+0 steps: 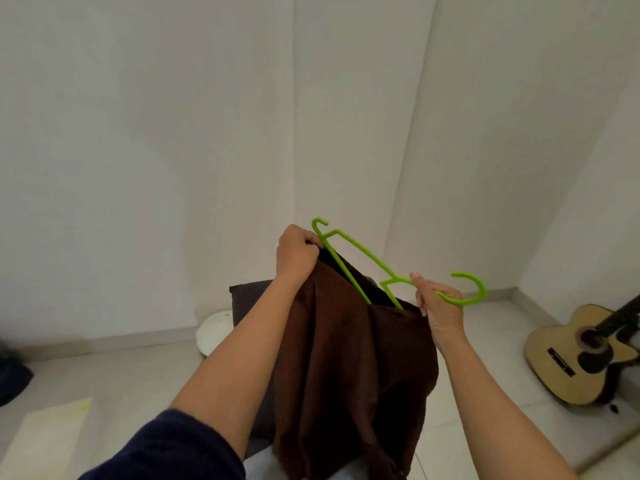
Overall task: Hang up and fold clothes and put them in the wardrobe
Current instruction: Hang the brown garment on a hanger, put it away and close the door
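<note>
1. Nearest, beside the dark blue sleeve (180,448) of the left arm, the brown soft cloth garment (346,358) hangs free in the air between both forearms. Nothing carries it, and its lower part leaves the view at the bottom.
2. The left hand (298,252) grips the upper edge of the garment, with the fingers curled tightly on the cloth, just beside one shoulder end of the hanger.
3. The right hand (438,308) is closed around the thin bright green plastic hanger (367,253) at its neck, just under the hook. Whether it also pinches the cloth edge, I cannot tell.
4. The hanger is tilted, with the hook to the right. Its lower part is inside the opening of the garment, and the upper arm and the hook are outside.
5. I judge that the step is to seat the hanger inside the garment. The left hand should hold the opening wide and taut while the right hand turns the hanger level and slides the free shoulder under the cloth. No force is needed, because the thin plastic may bend and the cloth may slip off a sloped arm.
6. Farther away, on the pale tiled floor (121,368), a dark cushion (249,299) and a white round object (214,329) lie near the foot of the wall. A wooden acoustic guitar (571,358) leans at the right. No wardrobe is in view.
</note>
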### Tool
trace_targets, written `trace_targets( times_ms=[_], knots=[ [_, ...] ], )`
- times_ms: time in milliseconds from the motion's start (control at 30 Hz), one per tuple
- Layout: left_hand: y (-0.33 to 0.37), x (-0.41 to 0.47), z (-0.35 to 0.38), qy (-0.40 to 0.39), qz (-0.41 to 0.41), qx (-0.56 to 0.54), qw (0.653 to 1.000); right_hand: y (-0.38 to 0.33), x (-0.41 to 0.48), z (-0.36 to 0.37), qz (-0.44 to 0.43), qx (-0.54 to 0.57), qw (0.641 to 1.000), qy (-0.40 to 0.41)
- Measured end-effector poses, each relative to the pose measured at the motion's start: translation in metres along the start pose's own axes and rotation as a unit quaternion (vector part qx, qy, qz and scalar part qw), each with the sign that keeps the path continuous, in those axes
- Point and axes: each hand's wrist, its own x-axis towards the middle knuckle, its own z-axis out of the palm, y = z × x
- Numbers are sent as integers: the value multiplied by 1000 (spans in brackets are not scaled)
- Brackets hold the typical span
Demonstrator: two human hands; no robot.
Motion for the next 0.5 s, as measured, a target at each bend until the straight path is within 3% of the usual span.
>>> trace_targets(
  times_ms=[167,500],
  knots=[
    [-36,-1,-3,48,16,72,996,9,-5,-8,-11,-88,994,-59],
    [-52,12,-19,66,-40,75,994,16,-6,-3,22,-204,971,-124]
  ],
)
